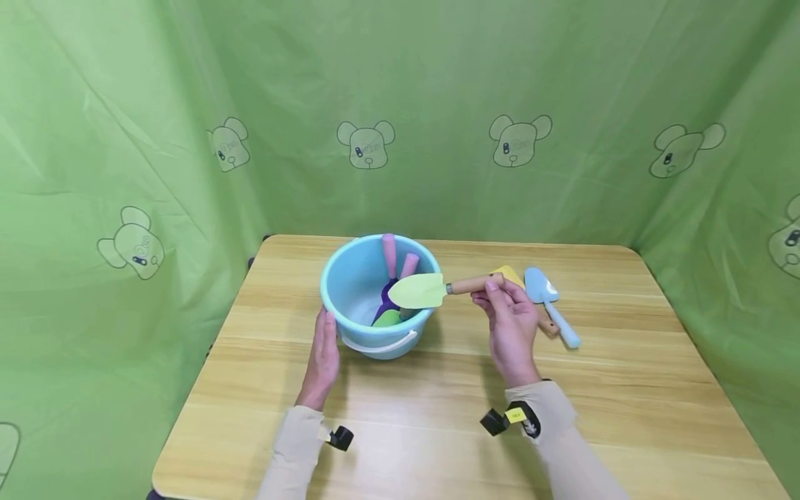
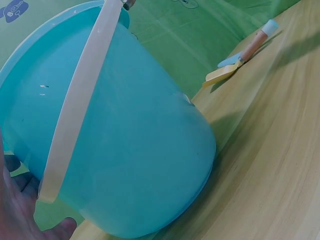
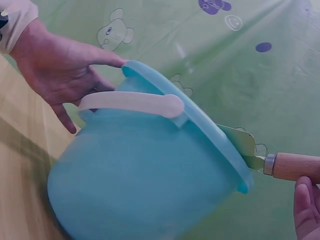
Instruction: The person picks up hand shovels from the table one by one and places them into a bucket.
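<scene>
A light blue bucket (image 1: pixel 375 340) with a white handle (image 2: pixel 75 105) stands on the table. My left hand (image 1: pixel 323 357) rests against its left side, fingers fairly straight along the wall, as the right wrist view also shows. In my right hand (image 1: pixel 514 333) I pinch the wooden handle of a pale green trowel (image 1: pixel 420 291). Its blade reaches over the bucket's right rim. Inside the bucket lie purple tools with pink handles (image 1: pixel 389 255) and a green piece (image 1: pixel 387 318), partly hidden by the trowel.
Right of the bucket, a blue trowel (image 1: pixel 562 325) lies on the wooden table (image 1: pixel 625 389). Close by is a yellow tool (image 2: pixel 220 76) with a wooden handle, partly behind my right hand in the head view. A green curtain (image 1: pixel 437 83) surrounds the table's back and sides.
</scene>
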The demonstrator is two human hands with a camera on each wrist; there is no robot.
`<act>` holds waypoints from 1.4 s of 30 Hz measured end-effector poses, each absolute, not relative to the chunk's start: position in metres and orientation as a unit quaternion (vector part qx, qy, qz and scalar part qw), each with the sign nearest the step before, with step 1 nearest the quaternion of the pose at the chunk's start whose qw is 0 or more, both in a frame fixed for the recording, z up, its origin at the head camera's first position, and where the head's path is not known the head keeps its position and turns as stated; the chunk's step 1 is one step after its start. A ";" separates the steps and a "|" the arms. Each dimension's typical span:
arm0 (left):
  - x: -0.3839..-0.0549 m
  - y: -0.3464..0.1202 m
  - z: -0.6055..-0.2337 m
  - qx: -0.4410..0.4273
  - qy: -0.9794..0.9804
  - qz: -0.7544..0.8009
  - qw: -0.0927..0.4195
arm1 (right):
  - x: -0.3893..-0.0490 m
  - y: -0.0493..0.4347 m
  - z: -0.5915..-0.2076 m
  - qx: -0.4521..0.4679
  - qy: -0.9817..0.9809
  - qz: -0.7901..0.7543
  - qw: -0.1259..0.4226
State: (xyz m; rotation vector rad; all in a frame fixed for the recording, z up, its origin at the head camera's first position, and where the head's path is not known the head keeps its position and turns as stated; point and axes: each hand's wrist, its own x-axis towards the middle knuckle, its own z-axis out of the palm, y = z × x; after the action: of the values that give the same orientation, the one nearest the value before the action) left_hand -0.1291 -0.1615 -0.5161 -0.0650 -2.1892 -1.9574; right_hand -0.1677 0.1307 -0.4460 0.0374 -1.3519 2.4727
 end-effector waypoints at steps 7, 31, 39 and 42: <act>-0.128 -0.161 -0.515 -0.012 -0.745 -0.660 0.096 | -0.169 0.120 -0.448 0.018 -0.529 0.835 0.152; -0.127 -0.160 -0.515 -0.015 -0.745 -0.660 0.097 | -0.171 0.088 -0.450 0.110 -0.756 0.630 0.143; -0.130 -0.161 -0.516 -0.019 -0.740 -0.664 0.105 | -0.172 0.082 -0.447 0.143 -0.795 0.579 0.112; -0.130 -0.161 -0.516 -0.019 -0.740 -0.664 0.105 | -0.172 0.080 -0.449 0.145 -0.802 0.570 0.104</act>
State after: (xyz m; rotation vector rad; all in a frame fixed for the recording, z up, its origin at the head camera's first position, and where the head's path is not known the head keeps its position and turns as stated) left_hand -0.1303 -0.1613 -0.5158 -0.0566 -2.1827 -1.9567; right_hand -0.1724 0.0800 -0.4488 0.4261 -2.3654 1.6800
